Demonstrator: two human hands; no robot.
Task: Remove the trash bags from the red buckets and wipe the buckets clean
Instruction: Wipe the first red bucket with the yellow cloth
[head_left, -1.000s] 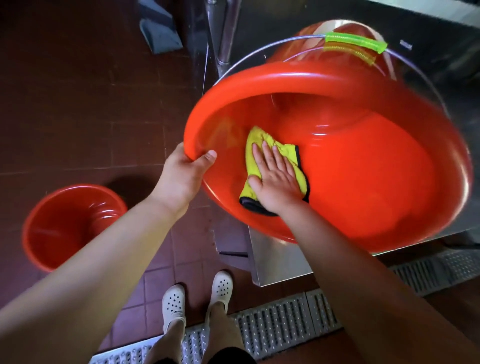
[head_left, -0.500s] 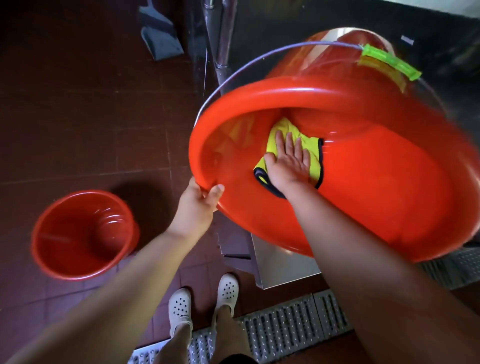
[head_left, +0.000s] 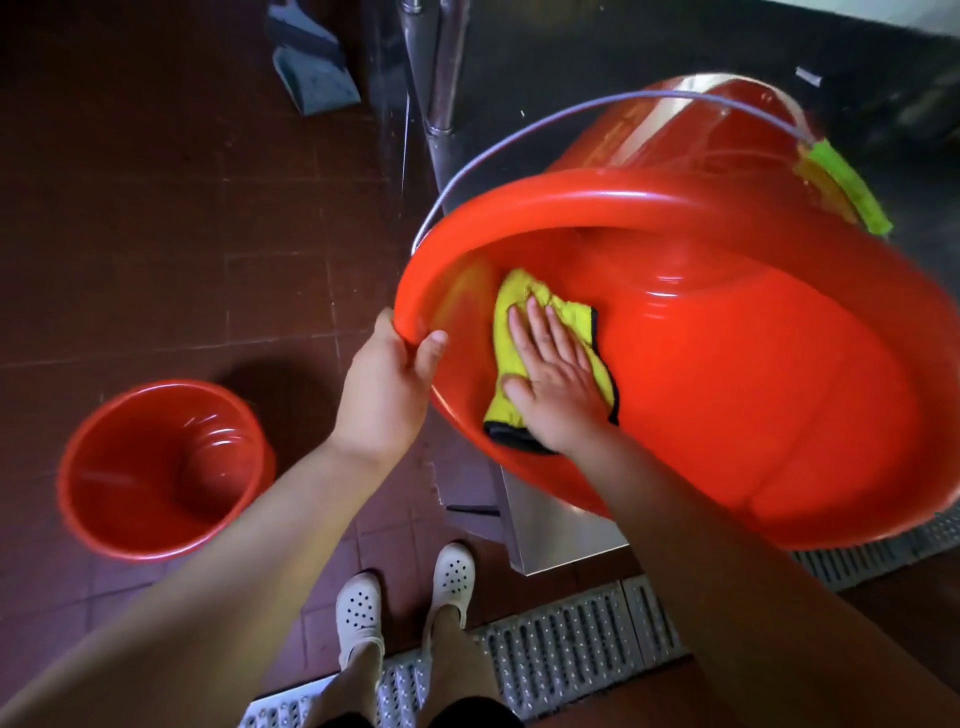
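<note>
Inside tipped red bucket (head_left: 727, 415) on steel counter: right hand (head_left: 558, 387), fingers flat, presses yellow cloth (head_left: 519, 332), now slid back toward rim. Left hand (head_left: 387, 387) grips rim. Wiping mid-way; second bucket (head_left: 161, 467) waits on floor, bagless.

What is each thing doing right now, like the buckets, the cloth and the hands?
Big red bucket: tipped on its side, mouth toward the person, no bag inside.
Yellow cloth: spread flat against the bucket's inner wall.
Right hand: fingers straight, pressing the cloth.
Left hand: gripping the bucket's rim, thumb inside.
Wire handle: swung up over the bucket.
Small red bucket: upright on the floor, no bag inside.
</note>
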